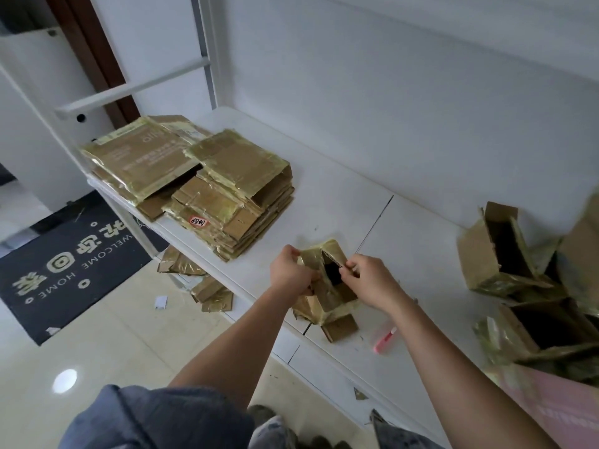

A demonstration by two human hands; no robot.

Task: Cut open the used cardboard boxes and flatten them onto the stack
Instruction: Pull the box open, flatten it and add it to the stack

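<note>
a white table [324, 189] ran along a pale wall, with glossy cream floor tiles below and a dark welcome mat [69, 270] out at nine o'clock. from my seat i watched both bare arms reach in from the bottom of the view. between the hands, near the centre of the table's front edge, stood a small taped cardboard box [327, 286], its top torn open and dark inside. my left hand [290, 272] gripped the box's left flap, fingers curled round the tape-covered edge; my right hand [371, 280] pinched the right flap at the rim, thumb and fingers closed on it. at eleven o'clock from the box lay the stack of flattened boxes [207, 183], shiny with yellowish tape, one piece bearing a small red-and-white label. at three to four o'clock sat several uncut boxes [505, 254], open-topped and crowded together, blurred at the frame's edge. just beside my right forearm, at five o'clock from the box, lay a pink cutter [384, 340], though it was too smeared for me to be sure of its shape. cardboard scraps [207, 286] littered the floor under the table at nine o'clock.
</note>
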